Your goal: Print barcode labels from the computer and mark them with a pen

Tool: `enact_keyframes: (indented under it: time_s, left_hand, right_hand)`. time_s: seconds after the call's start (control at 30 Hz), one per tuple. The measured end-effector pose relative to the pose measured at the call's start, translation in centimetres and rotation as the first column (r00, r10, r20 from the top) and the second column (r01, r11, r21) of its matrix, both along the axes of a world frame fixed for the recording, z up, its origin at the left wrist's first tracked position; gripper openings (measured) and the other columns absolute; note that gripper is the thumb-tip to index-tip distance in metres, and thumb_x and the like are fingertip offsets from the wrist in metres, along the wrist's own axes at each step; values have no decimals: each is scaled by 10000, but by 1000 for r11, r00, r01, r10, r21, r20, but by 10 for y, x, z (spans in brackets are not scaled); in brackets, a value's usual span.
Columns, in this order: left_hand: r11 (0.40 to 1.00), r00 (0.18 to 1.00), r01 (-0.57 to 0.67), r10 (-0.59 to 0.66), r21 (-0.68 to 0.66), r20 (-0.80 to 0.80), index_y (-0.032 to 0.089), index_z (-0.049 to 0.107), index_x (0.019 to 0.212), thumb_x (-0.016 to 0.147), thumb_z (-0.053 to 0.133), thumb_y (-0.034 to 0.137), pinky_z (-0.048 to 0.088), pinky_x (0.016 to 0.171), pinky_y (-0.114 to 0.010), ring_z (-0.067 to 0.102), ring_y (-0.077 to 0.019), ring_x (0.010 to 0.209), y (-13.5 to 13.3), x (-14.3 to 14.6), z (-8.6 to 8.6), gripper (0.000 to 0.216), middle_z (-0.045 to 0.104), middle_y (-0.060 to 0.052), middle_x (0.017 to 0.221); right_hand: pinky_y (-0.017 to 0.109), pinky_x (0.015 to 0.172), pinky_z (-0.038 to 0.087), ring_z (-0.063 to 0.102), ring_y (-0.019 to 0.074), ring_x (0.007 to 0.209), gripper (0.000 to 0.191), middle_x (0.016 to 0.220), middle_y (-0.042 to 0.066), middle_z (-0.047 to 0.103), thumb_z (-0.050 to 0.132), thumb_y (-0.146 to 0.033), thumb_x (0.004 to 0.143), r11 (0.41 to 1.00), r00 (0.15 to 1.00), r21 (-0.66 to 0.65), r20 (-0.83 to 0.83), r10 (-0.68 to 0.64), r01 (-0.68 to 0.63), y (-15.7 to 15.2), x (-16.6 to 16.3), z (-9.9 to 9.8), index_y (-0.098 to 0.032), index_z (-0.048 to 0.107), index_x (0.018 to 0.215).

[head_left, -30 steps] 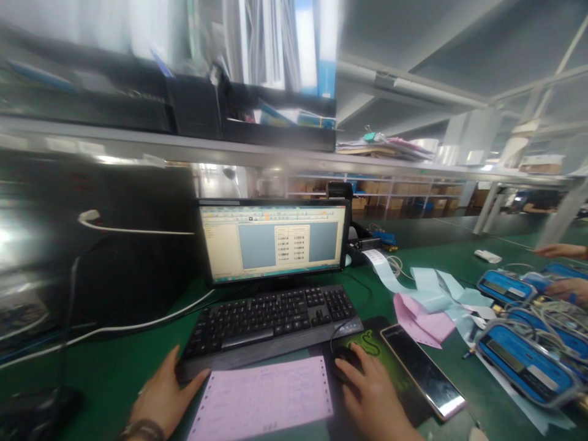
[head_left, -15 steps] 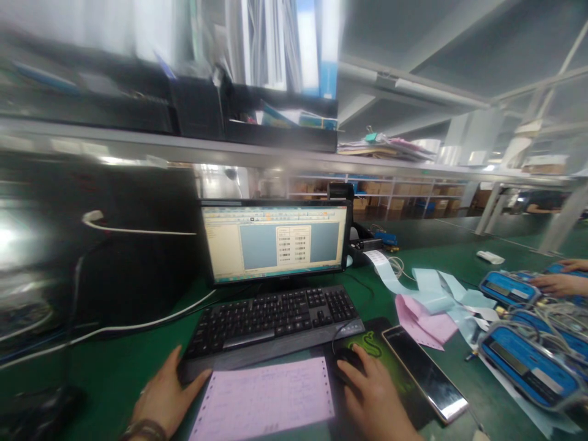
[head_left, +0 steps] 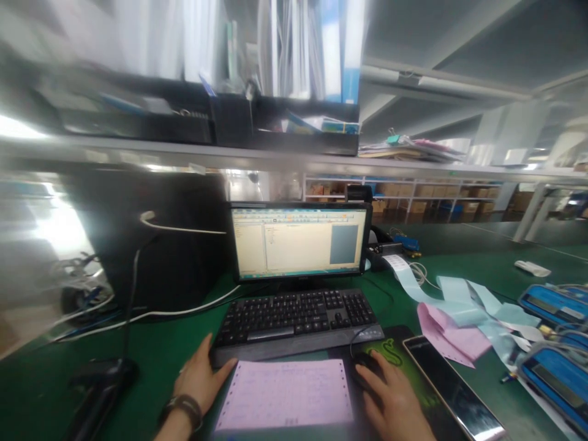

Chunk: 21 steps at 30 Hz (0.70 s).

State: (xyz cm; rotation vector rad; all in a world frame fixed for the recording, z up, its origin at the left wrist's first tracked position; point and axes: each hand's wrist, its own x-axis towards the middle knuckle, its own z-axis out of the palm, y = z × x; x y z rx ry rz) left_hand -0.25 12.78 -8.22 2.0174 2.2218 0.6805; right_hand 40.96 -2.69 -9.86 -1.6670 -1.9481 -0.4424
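My left hand rests flat on the green table beside the left edge of a pink form sheet, its thumb by the front corner of the black keyboard. My right hand lies over a black mouse on a dark mouse pad with a green logo. Behind the keyboard a monitor shows a light window with a grey panel at the right.
A phone lies right of the mouse pad. Pink and pale blue label strips trail from a label printer. Blue devices with cables sit at far right. A black computer case stands left, a shelf with binders above.
The view has swung left, so everything sits further right in frame. The screen changed from a barcode sheet preview to a plain light window. The other person's hands at far right left the view.
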Motion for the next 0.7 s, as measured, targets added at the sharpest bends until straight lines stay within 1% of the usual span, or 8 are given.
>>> enact_keyframes:
  time_s: [0.13, 0.23, 0.4, 0.7]
  left_hand:
    - [1000, 1000, -4, 4, -1, 5, 90, 224, 1408, 752, 457, 583, 416, 964, -396, 508, -301, 1178, -1, 2, 2, 852, 514, -173, 1304]
    - [1000, 1000, -5, 5, -3, 9, 89, 222, 1408, 752, 455, 581, 415, 963, -390, 505, -299, 1181, -1, 1, 1, 852, 513, -175, 1305]
    - [1000, 1000, -7, 7, -18, 13, 99, 197, 1417, 747, 455, 592, 405, 975, -395, 499, -297, 1187, 1, 0, -2, 871, 507, -168, 1314]
    - [1000, 1000, -15, 16, -22, 1, 97, 212, 1414, 743, 452, 603, 405, 976, -390, 497, -297, 1187, 2, 0, -2, 874, 502, -168, 1320]
  right_hand:
    - [438, 842, 520, 558, 299, 1091, 527, 1336, 95, 459, 588, -252, 763, 999, 999, 28, 38, 38, -39, 2, 1, -1, -363, 511, 1273]
    - [430, 852, 524, 559, 295, 1101, 526, 1339, 103, 457, 589, -256, 771, 998, 998, 37, 51, 43, -45, 3, 1, 0, -355, 506, 1281]
    - [422, 883, 516, 546, 292, 1132, 494, 1366, 118, 429, 589, -275, 789, 997, 996, 34, 61, 62, -64, 3, 0, 0, -335, 517, 1274]
    - [400, 880, 518, 554, 283, 1124, 463, 1362, 111, 442, 598, -272, 781, 995, 995, 51, 58, 84, -87, 3, -1, 2, -326, 552, 1238]
